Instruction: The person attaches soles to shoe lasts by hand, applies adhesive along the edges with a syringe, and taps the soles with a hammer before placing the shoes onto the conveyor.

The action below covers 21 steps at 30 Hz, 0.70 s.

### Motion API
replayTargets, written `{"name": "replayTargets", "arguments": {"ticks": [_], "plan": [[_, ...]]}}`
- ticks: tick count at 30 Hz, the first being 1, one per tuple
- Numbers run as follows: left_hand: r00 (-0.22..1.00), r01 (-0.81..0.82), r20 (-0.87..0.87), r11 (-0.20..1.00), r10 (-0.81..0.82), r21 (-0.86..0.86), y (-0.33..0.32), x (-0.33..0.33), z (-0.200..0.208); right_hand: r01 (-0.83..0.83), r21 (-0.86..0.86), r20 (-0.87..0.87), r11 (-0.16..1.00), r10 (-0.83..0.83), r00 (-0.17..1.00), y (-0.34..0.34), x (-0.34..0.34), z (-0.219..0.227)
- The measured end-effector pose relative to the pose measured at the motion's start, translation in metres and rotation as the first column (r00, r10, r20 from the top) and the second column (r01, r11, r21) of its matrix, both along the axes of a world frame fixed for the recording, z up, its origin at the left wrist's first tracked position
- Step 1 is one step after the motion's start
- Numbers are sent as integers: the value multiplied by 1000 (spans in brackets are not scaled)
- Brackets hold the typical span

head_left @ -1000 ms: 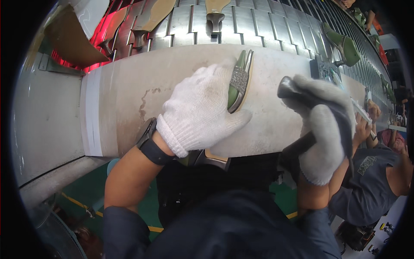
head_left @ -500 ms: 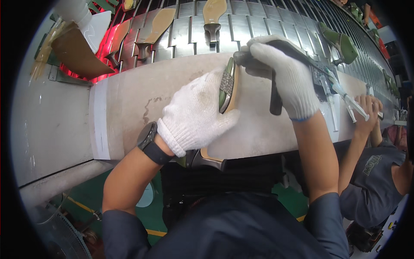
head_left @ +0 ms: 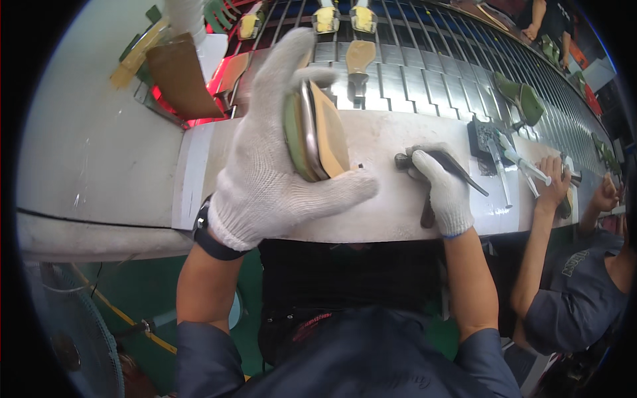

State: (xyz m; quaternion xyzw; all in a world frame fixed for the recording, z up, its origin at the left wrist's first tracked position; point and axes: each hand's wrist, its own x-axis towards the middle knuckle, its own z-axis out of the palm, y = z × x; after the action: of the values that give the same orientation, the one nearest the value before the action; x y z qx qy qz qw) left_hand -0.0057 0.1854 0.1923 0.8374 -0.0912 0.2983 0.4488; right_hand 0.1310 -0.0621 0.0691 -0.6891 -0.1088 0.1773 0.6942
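Over at the far left a fan (head_left: 78, 348) stands low beside the work area, and higher up a curved brown sheet (head_left: 176, 76) hangs near a patch of red light. Next comes the person's left hand (head_left: 255, 169), in a white knitted glove, clamped on a green shoe (head_left: 302, 142) in front of the chest, thumb splayed below and one finger pointing up. The shoe is tilted, its tan sole (head_left: 330, 129) turned to the right and a shiny silver band running along the edge. Behind it, on a slatted metal conveyor (head_left: 424, 89), another shoe (head_left: 360, 58) lies with its tan sole up. The two hands are well apart. Over the pale tabletop (head_left: 375, 215), the gloved right hand (head_left: 446, 189) is closed around a dark tool (head_left: 403, 161), perhaps a hammer, though the fingers cover much of it. Just beyond lie a dark block (head_left: 483, 136) and clear syringes (head_left: 524, 162). A green shoe with a heel (head_left: 521, 99) sits on the conveyor behind them, and at the right a co-worker's bare hand (head_left: 552, 179) reaches over the tabletop's edge.
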Motion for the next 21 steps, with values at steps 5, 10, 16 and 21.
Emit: {"name": "replayTargets", "arguments": {"ticks": [5, 10, 16, 21], "plan": [[995, 89, 36, 996, -90, 21, -19, 9, -7, -184, 87, 219, 979, 161, 962, 10, -28, 56], [997, 77, 17, 997, -77, 6, -37, 9, -5, -377, 280, 603, 883, 144, 785, -6, -64, 133], [985, 109, 117, 985, -126, 136, -36, 3, -15, -530, 443, 582, 724, 218, 783, 17, -48, 123], [981, 118, 138, 981, -140, 156, -37, -12, -15, -439, 23, 445, 898, 384, 809, -2, -59, 168]]}}
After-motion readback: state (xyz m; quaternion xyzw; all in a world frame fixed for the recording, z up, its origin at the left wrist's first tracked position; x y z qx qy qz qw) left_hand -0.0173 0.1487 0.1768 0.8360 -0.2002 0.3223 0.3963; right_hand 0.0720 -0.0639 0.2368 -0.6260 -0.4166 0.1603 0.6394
